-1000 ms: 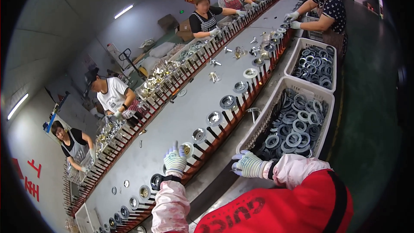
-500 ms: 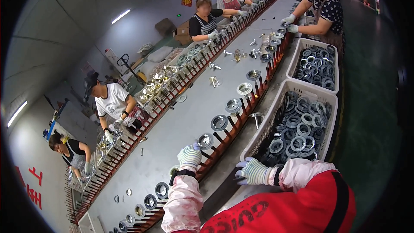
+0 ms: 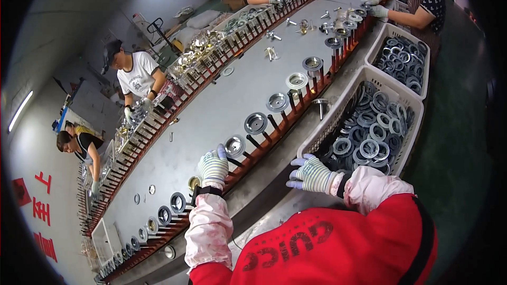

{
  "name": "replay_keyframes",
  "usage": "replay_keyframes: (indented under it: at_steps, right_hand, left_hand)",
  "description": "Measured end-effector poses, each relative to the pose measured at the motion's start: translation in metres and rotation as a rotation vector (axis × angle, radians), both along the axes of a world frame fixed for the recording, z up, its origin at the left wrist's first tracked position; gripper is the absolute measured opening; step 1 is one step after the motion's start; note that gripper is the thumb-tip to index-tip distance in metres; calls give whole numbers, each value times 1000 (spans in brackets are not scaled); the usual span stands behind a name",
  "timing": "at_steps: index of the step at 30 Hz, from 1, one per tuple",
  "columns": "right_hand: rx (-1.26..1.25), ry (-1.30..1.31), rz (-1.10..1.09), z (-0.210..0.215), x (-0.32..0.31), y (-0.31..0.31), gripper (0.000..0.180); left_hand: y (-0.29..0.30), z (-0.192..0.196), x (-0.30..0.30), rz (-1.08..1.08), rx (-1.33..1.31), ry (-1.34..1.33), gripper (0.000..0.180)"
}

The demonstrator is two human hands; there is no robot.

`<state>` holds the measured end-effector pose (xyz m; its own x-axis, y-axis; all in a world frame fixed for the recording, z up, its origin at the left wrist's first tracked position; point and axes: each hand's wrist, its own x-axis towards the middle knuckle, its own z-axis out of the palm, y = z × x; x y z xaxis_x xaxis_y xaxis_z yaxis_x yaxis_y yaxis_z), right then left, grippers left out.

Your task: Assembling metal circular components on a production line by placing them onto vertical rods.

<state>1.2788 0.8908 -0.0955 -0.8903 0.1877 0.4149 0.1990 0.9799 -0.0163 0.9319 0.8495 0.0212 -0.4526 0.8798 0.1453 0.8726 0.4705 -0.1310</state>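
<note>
My left hand (image 3: 214, 169), in a striped glove, is closed at the conveyor's near edge, back of the hand up. Its fingertips reach the rim of a silver metal cup (image 3: 235, 146); whatever lies beneath the palm is hidden. By the wrist, a gold-toned round part (image 3: 194, 183) shows partly. My right hand (image 3: 314, 174), also gloved, rests at the near corner of a white plastic crate (image 3: 388, 85) with fingers apart, nothing visible in them. Inside the crate lie many grey metal rings (image 3: 368, 149). A grey-rimmed cup (image 3: 256, 123) sits just beyond my left hand.
Dark upright rods (image 3: 273, 123) line both edges of the grey conveyor (image 3: 206, 100). A second crate (image 3: 380, 39) of rings stands beyond mine, near a co-worker (image 3: 422, 5). Other people work along the far side. Loose bolts (image 3: 271, 53) lie on the conveyor.
The row of cups has travelled toward the lower left relative to the crate, my left hand moving along with it. My right hand stays by the crate's corner. The view has shifted.
</note>
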Motion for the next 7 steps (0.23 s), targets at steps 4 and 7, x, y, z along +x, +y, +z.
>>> replay_keyframes:
  at_steps: [4, 7]
  right_hand:
    - [-63, 4, 16, 16, 10, -9, 23]
    - [-346, -61, -74, -7, -1, -11, 31]
  left_hand:
    - [-15, 13, 3, -115, 21, 21, 49]
    - [5, -8, 14, -152, 87, -193, 52]
